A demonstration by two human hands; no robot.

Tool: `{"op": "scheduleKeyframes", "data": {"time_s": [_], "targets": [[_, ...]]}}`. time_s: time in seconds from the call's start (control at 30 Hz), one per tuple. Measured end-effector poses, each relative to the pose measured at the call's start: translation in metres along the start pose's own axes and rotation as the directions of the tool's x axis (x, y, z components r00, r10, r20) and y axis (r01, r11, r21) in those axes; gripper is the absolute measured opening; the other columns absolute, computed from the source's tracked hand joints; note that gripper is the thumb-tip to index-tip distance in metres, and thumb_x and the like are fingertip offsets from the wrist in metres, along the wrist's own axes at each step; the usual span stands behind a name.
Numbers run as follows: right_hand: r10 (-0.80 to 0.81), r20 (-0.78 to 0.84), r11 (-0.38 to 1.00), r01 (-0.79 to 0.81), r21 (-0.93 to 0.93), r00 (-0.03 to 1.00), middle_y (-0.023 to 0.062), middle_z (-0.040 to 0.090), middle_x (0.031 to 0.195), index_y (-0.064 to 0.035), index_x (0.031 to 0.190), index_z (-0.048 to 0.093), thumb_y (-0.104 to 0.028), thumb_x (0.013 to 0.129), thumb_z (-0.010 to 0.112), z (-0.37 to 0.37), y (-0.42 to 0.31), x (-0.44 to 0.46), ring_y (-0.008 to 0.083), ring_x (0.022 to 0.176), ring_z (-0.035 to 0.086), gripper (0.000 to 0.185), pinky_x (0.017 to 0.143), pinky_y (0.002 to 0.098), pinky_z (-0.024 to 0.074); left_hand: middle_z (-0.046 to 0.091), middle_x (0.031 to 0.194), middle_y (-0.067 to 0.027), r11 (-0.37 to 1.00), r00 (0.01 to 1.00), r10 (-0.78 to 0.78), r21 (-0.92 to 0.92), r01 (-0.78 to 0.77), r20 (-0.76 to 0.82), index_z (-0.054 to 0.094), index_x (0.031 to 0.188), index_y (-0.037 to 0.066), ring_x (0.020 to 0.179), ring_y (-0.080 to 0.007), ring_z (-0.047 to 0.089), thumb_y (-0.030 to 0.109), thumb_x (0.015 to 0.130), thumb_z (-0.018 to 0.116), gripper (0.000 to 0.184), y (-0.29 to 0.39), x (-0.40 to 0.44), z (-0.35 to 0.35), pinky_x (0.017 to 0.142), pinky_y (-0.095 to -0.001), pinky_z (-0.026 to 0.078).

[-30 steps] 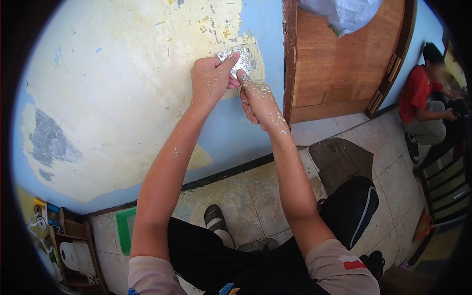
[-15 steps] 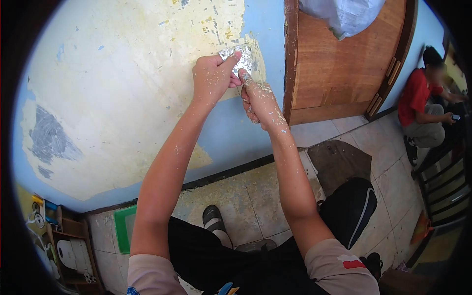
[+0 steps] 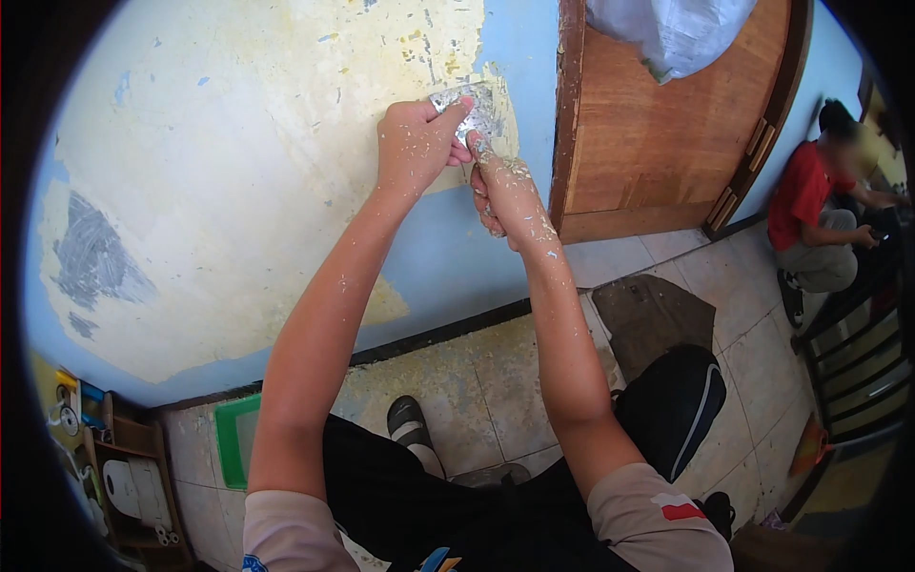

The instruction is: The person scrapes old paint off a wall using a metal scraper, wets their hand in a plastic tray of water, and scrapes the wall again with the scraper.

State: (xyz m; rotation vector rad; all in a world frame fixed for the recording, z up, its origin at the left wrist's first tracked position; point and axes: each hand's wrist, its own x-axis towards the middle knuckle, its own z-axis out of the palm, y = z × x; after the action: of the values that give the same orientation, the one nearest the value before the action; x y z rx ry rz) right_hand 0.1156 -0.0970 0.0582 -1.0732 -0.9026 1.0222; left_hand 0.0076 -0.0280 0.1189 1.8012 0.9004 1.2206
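Note:
A flat metal scraper (image 3: 481, 107) lies against the wall (image 3: 238, 191), where blue paint gives way to a pale, worn patch. My left hand (image 3: 419, 143) pinches the left side of its blade, thumb on top. Just below and to the right, my right hand (image 3: 507, 200) is wrapped round the scraper's lower end, with its thumb pointing up at the blade; the handle is mostly hidden in the fist. Paint flakes cling to both hands and forearms.
A wooden door (image 3: 658, 133) with a white bag (image 3: 677, 33) is at the upper right. A person in red (image 3: 803, 195) squats beside dark railings (image 3: 863, 372). A green tray (image 3: 229, 443) and a wooden shelf (image 3: 133, 437) stand lower left; a brown mat (image 3: 658, 319) lies on the floor.
The view has shifted slightly, so the hands and scraper sit a little further right in the frame. Both hands keep the same hold on the scraper.

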Motion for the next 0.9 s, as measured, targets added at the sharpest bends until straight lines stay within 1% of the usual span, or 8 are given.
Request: {"op": "scheduleKeyframes", "data": {"time_s": [0.2, 0.37, 0.47, 0.57, 0.67, 0.73, 0.77, 0.9], "targets": [[-0.013, -0.022, 0.999, 0.012, -0.046, 1.0, -0.0038, 0.037, 0.052, -0.0138, 0.066, 0.045, -0.059, 0.098, 0.058, 0.006, -0.015, 0.003, 0.0076, 0.038, 0.03, 0.057, 0.034, 0.0263, 0.0207, 0.067, 0.061, -0.0126, 0.998, 0.999, 0.023, -0.055, -0.024, -0.027, 0.068, 0.071, -0.008, 0.053, -0.0156, 0.069, 0.029, 0.093, 0.074, 0.043, 0.003, 0.006, -0.003, 0.05, -0.0262, 0.056], [-0.033, -0.04, 0.999, 0.032, -0.024, 0.999, -0.0038, 0.037, 0.051, -0.0138, 0.066, 0.045, -0.058, 0.098, 0.058, 0.004, 0.001, 0.001, 0.0076, 0.038, 0.029, 0.056, 0.034, 0.0263, 0.0208, 0.068, 0.063, -0.0133, 0.999, 0.999, -0.04, -0.013, 0.041, 0.023, 0.067, 0.069, -0.007, 0.053, -0.0164, 0.069, 0.029, 0.094, 0.073, 0.044, 0.0, -0.001, -0.003, 0.049, -0.0263, 0.056], [0.017, -0.045, 1.0, -0.018, -0.024, 0.999, -0.0038, 0.037, 0.051, -0.014, 0.066, 0.044, -0.058, 0.098, 0.058, 0.005, -0.002, -0.002, 0.0075, 0.038, 0.029, 0.056, 0.034, 0.0261, 0.0207, 0.068, 0.063, -0.0136, 0.999, 1.0, -0.003, -0.041, 0.003, 0.004, 0.066, 0.067, -0.007, 0.053, -0.0162, 0.069, 0.03, 0.093, 0.074, 0.045, -0.004, -0.001, -0.001, 0.049, -0.0259, 0.056], [0.011, -0.017, 0.998, -0.012, -0.062, 1.0, -0.004, 0.036, 0.051, -0.0143, 0.065, 0.043, -0.058, 0.099, 0.058, 0.004, -0.012, 0.004, 0.0073, 0.038, 0.029, 0.056, 0.035, 0.026, 0.0203, 0.068, 0.062, -0.0133, 0.999, 0.999, 0.037, -0.03, -0.038, -0.039, 0.066, 0.068, -0.006, 0.052, -0.0155, 0.069, 0.03, 0.093, 0.074, 0.045, -0.002, 0.005, -0.005, 0.049, -0.0254, 0.056], [0.01, 0.027, 0.998, -0.008, -0.062, 1.0, -0.0046, 0.036, 0.051, -0.0145, 0.064, 0.043, -0.057, 0.099, 0.058, 0.006, -0.014, 0.005, 0.0072, 0.038, 0.03, 0.057, 0.035, 0.026, 0.0205, 0.068, 0.062, -0.013, 0.999, 0.999, 0.006, -0.046, -0.007, -0.034, 0.066, 0.067, -0.006, 0.052, -0.0155, 0.069, 0.03, 0.093, 0.074, 0.045, 0.003, 0.005, -0.006, 0.049, -0.0253, 0.055], [-0.023, -0.089, 1.0, 0.023, -0.009, 0.996, -0.0051, 0.036, 0.052, -0.0149, 0.064, 0.043, -0.057, 0.099, 0.057, 0.015, -0.011, 0.002, 0.0071, 0.039, 0.03, 0.056, 0.035, 0.0257, 0.0205, 0.066, 0.062, -0.0122, 0.999, 1.0, -0.009, -0.038, 0.008, -0.016, 0.064, 0.067, -0.003, 0.052, -0.0157, 0.068, 0.033, 0.092, 0.075, 0.046, 0.003, 0.004, -0.007, 0.049, -0.0251, 0.055], [-0.023, -0.089, 1.0, 0.022, -0.008, 0.996, -0.0051, 0.036, 0.052, -0.0149, 0.064, 0.043, -0.057, 0.099, 0.057, 0.014, -0.007, 0.0, 0.0071, 0.039, 0.03, 0.056, 0.035, 0.0257, 0.0205, 0.065, 0.062, -0.0114, 0.999, 1.0, -0.022, -0.03, 0.022, 0.007, 0.063, 0.066, -0.001, 0.052, -0.0158, 0.067, 0.035, 0.091, 0.077, 0.046, 0.004, 0.003, -0.008, 0.05, -0.0249, 0.054], [-0.001, -0.037, 1.0, 0.001, -0.014, 0.999, -0.0051, 0.038, 0.055, -0.0145, 0.068, 0.045, -0.055, 0.099, 0.058, 0.012, -0.004, 0.004, 0.0068, 0.041, 0.032, 0.053, 0.035, 0.0256, 0.0205, 0.067, 0.061, -0.0128, 0.999, 0.999, -0.034, 0.007, 0.034, -0.002, 0.065, 0.065, -0.005, 0.052, -0.0154, 0.069, 0.031, 0.093, 0.074, 0.047, -0.001, 0.001, -0.007, 0.05, -0.0258, 0.057]]}}
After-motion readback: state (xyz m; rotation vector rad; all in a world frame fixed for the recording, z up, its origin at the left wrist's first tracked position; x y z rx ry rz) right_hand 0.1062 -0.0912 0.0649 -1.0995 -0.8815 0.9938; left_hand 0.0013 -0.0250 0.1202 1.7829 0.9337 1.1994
